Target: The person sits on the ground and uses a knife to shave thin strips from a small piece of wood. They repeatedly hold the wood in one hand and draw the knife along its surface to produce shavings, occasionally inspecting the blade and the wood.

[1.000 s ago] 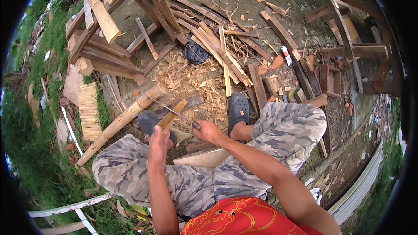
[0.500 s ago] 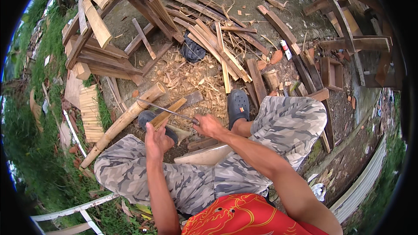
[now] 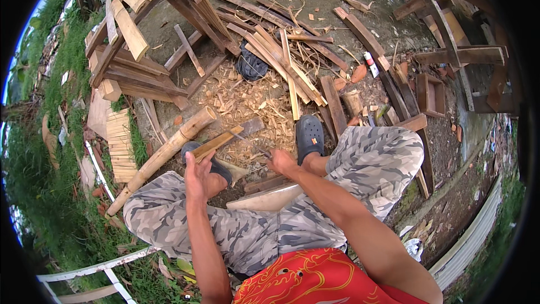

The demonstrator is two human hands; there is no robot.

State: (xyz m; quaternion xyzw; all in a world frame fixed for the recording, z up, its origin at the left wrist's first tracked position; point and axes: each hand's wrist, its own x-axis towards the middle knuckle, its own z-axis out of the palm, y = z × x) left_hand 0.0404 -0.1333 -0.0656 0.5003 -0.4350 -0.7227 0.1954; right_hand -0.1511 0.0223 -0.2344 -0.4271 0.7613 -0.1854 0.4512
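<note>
Head view: left hand (image 3: 198, 175) pinches near end of wood strip (image 3: 218, 143) above the left shoe (image 3: 223, 172); right hand (image 3: 283, 161) wraps knife (image 3: 260, 150) handle, blurred blade near strip's far end. Bamboo pole (image 3: 163, 160) lies toward the ground's (image 3: 394, 19) grassy left edge.

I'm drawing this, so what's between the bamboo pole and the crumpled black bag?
In the head view, scattered pale wood shavings lie between the bamboo pole and the black bag.
</note>
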